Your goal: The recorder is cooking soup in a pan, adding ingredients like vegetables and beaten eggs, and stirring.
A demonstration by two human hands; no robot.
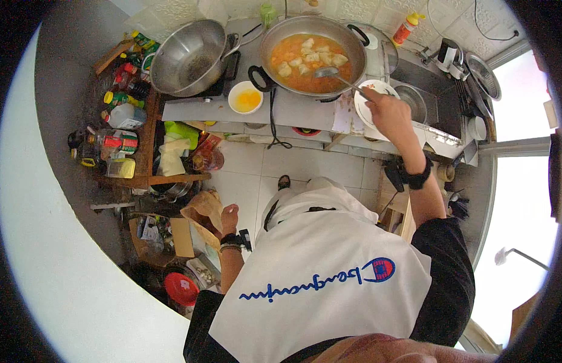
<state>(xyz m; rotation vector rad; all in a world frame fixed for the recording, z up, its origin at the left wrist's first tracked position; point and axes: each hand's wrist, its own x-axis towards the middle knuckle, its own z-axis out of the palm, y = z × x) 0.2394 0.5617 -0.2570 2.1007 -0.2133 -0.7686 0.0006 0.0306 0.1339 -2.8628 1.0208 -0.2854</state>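
Note:
My right hand (391,115) grips the handle of a metal ladle (349,84), above a white plate (363,105) on the counter. The ladle's bowl rests in orange-red broth inside a large two-handled pan (268,54). Pale chunks (312,57) float in that broth, mostly beyond the ladle. Just left of the pan, a white bowl (245,97) holds beaten egg with yellow yolk showing. Down by my left side hangs my left hand (229,219), near a brown paper bag (203,206). Its fingers are too small and turned to show whether they hold anything.
An empty steel wok (188,59) sits on a cooker at left. Bottles (126,115) crowd a wooden shelf beside it. A yellow-capped squeeze bottle (407,29) stands by the wall, with a sink (428,86) at right. A black cable (272,122) hangs over the counter's front edge.

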